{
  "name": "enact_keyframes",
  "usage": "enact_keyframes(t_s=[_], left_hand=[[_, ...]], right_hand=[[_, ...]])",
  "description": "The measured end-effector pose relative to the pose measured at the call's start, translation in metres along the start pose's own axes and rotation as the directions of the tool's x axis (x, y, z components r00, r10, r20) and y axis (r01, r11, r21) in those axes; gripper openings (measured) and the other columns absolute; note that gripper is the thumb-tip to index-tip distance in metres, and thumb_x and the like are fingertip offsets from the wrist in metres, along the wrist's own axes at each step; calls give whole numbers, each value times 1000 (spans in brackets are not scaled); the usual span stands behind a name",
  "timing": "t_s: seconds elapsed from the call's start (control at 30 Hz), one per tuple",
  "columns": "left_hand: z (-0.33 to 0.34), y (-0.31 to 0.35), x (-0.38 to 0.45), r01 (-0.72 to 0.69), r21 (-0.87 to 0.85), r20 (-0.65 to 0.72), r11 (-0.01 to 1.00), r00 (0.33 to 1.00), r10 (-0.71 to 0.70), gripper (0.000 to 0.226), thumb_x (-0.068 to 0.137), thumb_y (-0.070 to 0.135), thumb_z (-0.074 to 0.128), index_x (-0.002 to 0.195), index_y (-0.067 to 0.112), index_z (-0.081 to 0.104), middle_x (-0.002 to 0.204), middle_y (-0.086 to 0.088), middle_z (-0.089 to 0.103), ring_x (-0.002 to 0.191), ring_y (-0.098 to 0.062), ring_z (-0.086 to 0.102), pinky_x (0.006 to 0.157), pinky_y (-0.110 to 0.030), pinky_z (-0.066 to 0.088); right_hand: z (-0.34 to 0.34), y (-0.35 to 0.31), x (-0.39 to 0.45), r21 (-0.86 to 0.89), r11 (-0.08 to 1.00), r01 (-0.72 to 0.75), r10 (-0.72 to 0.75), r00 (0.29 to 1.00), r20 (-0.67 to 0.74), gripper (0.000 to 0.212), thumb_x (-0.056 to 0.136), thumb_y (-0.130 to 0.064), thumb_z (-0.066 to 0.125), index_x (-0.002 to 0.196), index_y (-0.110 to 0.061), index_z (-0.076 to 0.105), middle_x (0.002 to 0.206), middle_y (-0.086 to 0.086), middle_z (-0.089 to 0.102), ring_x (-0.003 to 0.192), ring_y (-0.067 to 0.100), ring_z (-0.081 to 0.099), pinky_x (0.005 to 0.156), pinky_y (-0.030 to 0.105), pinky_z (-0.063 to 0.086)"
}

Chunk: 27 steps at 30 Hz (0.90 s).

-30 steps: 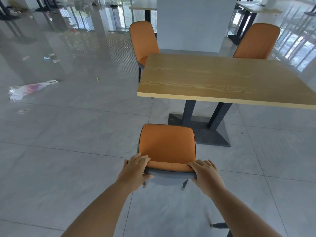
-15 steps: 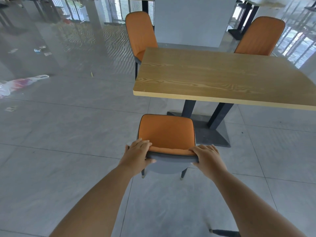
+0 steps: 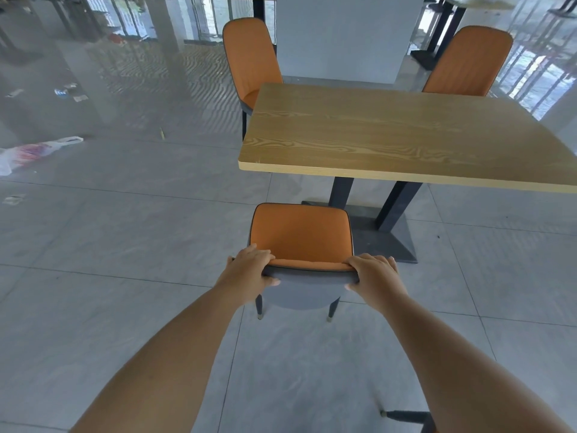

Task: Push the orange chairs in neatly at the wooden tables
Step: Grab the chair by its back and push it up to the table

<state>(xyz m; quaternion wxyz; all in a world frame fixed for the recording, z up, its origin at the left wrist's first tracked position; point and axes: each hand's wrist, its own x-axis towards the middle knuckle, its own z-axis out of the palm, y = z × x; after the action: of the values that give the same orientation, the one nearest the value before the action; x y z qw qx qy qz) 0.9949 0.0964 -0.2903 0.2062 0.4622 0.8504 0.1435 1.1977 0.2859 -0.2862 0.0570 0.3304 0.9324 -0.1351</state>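
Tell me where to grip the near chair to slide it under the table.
Grip the top edge of the backrest at its two corners, from behind, as the left hand and right hand do now. The chair faces the table, so its back is the near side, and a wide hold should keep the push straight.

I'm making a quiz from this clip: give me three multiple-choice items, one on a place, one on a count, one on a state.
1. Where does the plastic bag lie? A on the table; B on the floor, far left; C on a chair.
2. How many orange chairs stand at the table's far side? A one; B two; C four.
3. How is the near chair held? A both hands on its backrest; B one hand; C untouched.

B: it lies on the tiles, left. B: two backs rise behind the table. A: left hand and right hand grip its top edge.
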Motion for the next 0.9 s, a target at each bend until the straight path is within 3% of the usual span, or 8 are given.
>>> enact_keyframes(t_s=[0.13,0.2,0.33,0.47,0.63,0.77,0.9], left_hand=[[-2,2,-16,-16,24,11,1000,1000,15,21,88,35,68,92,25,50,114,-5,56,133,-29,37,105,-57,31],[-2,2,-26,-23,27,20,999,1000,22,22,88,35,68,89,27,47,99,0,51,126,-29,43,101,-54,35],[-4,3,-42,-33,26,23,999,999,32,22,87,35,69,89,25,49,106,-5,57,117,-28,48,96,-51,40],[-2,2,-60,-48,15,5,999,999,48,23,86,36,70,85,25,49,89,2,47,89,-19,49,83,-40,42],[-1,1,-82,-41,30,32,999,999,40,23,87,34,69,85,27,47,94,3,49,110,-26,50,94,-50,41],[2,1,-98,-36,18,51,999,998,35,25,87,33,69,81,27,46,90,6,44,115,-29,49,94,-51,41],[6,0,-111,-32,18,59,999,998,31,24,87,34,69,83,25,47,101,-2,54,118,-30,48,95,-49,41]], right_hand=[[2,-6,-17,13,1000,2,-2,1000,31,29,88,-35,65,115,-36,57,104,-10,58,108,22,50,110,47,28],[5,-9,-26,3,1000,2,-2,999,33,31,89,-35,64,118,-36,55,106,-10,59,109,21,49,111,47,26],[5,-13,-40,3,1000,10,-11,999,45,30,89,-35,64,118,-36,55,107,-9,59,108,22,49,111,47,27],[9,-20,-57,10,1000,11,-12,999,44,28,89,-33,64,115,-36,55,106,-9,60,107,20,50,110,45,29],[13,-30,-76,-7,1000,10,-10,999,54,30,90,-33,62,118,-36,55,108,-8,60,108,21,50,108,42,29],[17,-35,-92,-2,1000,5,-5,999,50,29,90,-32,62,118,-36,55,107,-8,61,107,22,51,108,43,29],[20,-39,-108,1,1000,-1,1,999,45,26,90,-31,61,115,-36,56,105,-7,61,106,21,51,107,42,29]])
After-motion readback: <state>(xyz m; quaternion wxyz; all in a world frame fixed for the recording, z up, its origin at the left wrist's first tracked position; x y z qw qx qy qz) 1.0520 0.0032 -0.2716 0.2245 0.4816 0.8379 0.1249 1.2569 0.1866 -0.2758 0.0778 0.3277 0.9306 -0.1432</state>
